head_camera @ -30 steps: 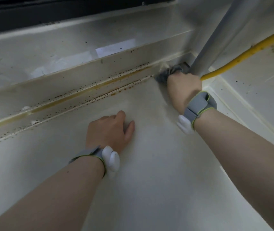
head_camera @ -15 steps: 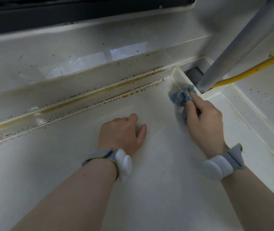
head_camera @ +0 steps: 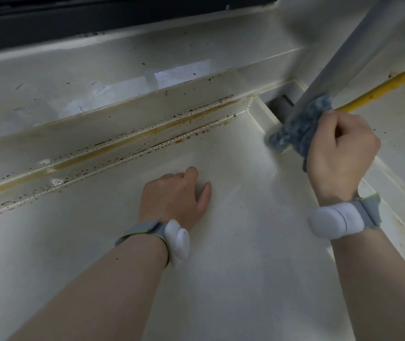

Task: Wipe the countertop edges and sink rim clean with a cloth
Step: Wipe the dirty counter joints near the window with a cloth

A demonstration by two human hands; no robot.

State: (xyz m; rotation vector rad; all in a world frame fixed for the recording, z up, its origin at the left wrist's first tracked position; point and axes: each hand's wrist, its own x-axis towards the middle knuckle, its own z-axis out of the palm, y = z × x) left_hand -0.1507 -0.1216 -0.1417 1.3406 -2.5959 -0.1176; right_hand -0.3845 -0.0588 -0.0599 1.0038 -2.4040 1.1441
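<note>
Nearest, both forearms reach in over the pale countertop (head_camera: pixel 233 279), each wrist wearing a grey band with a white pod. The left hand (head_camera: pixel 175 198) rests knuckles-up on the countertop, its fingers curled under and holding nothing, well apart from the other hand. Further right, the right hand (head_camera: pixel 339 146) is clenched in a fist around the blue cloth (head_camera: pixel 297 126), which is bunched against the foot of a slanted grey pipe (head_camera: pixel 339 57) at the counter's back right corner. A yellow hose (head_camera: pixel 381 87) runs off to the right behind that fist. Beyond, a raised ledge (head_camera: pixel 122 124) along the back edge carries brown stains and dark specks.
</note>
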